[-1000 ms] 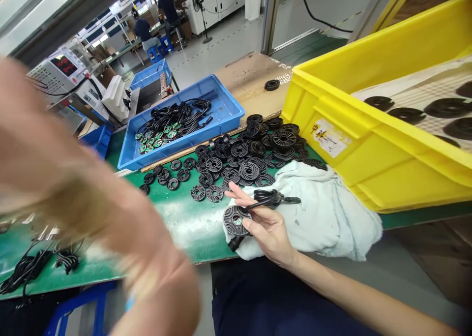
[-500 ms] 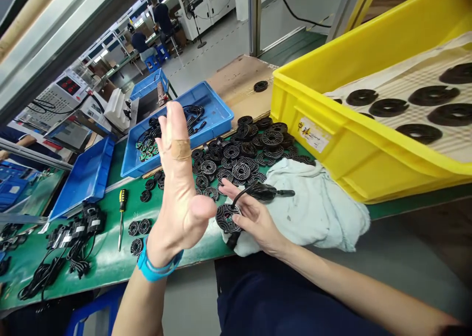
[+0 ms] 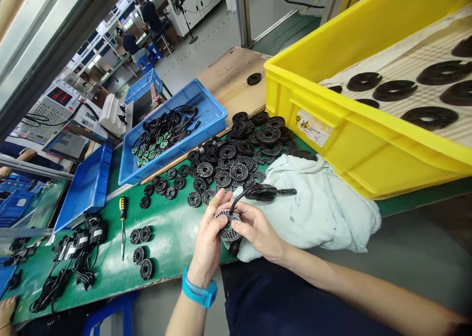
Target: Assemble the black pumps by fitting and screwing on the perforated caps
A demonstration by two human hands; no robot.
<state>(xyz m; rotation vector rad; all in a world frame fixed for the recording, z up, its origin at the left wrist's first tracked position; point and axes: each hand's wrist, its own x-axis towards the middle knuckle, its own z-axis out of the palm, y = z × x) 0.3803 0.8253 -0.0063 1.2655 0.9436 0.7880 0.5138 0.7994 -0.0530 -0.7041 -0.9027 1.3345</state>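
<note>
Both hands are closed on one round black slotted disc (image 3: 229,231) above the table's front edge. My left hand (image 3: 209,237), with a blue wristband, grips its left side, thumb on the face. My right hand (image 3: 260,230) pinches the right side. A black cable comes up from the disc to a tied cable bundle (image 3: 261,192), which lies over a pale blue cloth (image 3: 309,208). Behind the hands spreads a heap of similar black discs (image 3: 238,171). Several more discs (image 3: 146,268) are set out at the left, near a yellow-and-black screwdriver (image 3: 123,223).
A large yellow bin (image 3: 354,144) with black rings on a liner stands at right. A blue tray (image 3: 206,92) holds cables and small green boards. Cabled black parts (image 3: 79,242) lie on the green table (image 3: 173,242) at left. A co-worker's hand (image 3: 6,310) shows at the left edge.
My left hand has come down from its raised, open pose and taken hold of the disc beside my right hand. The view has shifted slightly.
</note>
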